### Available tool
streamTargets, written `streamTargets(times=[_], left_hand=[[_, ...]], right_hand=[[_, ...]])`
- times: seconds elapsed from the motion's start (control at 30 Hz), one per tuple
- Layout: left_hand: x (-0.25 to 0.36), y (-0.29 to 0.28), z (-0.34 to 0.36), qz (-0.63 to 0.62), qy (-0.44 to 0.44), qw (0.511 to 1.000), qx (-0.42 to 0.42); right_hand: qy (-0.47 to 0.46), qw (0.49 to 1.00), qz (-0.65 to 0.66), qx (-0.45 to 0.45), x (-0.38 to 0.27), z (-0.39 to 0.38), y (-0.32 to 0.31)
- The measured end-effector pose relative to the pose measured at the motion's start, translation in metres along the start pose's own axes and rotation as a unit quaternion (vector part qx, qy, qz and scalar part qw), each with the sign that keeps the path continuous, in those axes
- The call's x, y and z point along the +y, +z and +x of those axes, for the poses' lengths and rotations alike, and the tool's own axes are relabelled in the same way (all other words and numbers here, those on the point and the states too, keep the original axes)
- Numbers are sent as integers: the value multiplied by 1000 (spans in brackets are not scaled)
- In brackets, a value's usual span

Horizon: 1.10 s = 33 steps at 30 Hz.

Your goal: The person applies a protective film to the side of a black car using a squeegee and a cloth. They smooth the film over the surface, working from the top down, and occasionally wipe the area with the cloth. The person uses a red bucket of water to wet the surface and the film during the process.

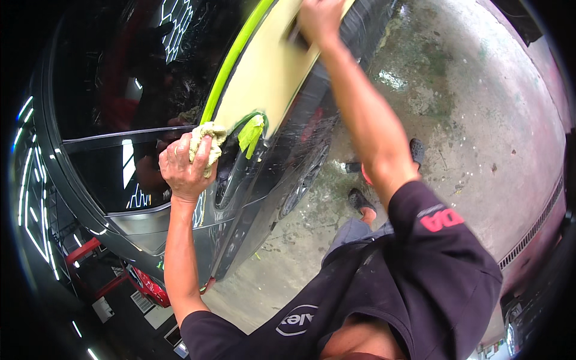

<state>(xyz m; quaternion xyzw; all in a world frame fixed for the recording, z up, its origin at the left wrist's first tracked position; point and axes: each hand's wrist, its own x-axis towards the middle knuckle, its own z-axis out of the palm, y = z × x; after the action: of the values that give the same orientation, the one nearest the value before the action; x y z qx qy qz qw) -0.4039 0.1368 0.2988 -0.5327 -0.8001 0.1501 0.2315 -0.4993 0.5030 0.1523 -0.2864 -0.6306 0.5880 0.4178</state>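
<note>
My left hand [183, 168] is closed round a crumpled, pale yellow-green cloth [208, 147], resting near the rear edge of a dark car's side window. Up at the top, my right hand [321, 21] grips a dark sanding block [295, 37], slightly smeared by motion, against a cream-coloured, matte body panel [258, 72]. Bright green masking tape [235, 60] borders this panel along the window. At the panel's near end, a loose, crumpled green tape piece [252, 133] sticks out beside the tail-light area.
The car's glossy dark glass [120, 72] fills the left side, reflecting hexagonal lights. Wet concrete floor [438, 108] lies to the right, with a drain grate [534, 225] near the wall. My shoes [361, 201] stand beside the car. A red frame [87, 249] is at lower left.
</note>
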Motion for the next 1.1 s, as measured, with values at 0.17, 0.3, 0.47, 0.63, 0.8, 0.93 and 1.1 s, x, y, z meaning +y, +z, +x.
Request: streamTargets(times=[0.17, 0.3, 0.47, 0.63, 0.8, 0.93, 1.1], left_hand=[[-3, -9, -9, 7, 1, 1000, 2], [3, 5, 10, -5, 3, 999, 37], [-1, 0, 5, 6, -3, 999, 38], [0, 10, -1, 13, -6, 998, 54], [0, 6, -1, 20, -7, 998, 57], [-3, 5, -11, 23, -8, 999, 48], [1, 10, -6, 9, -21, 997, 70]], right_hand=[[58, 995, 26, -74, -28, -13, -19], [-142, 986, -79, 29, 33, 40, -21], [-271, 959, -85, -7, 23, -129, -27], [-301, 943, -36, -137, 18, -188, -48], [-445, 867, -31, -221, 25, -173, -67], [-524, 802, -21, -286, 9, -143, -60], [-554, 775, -68, -298, 22, -117, -77]])
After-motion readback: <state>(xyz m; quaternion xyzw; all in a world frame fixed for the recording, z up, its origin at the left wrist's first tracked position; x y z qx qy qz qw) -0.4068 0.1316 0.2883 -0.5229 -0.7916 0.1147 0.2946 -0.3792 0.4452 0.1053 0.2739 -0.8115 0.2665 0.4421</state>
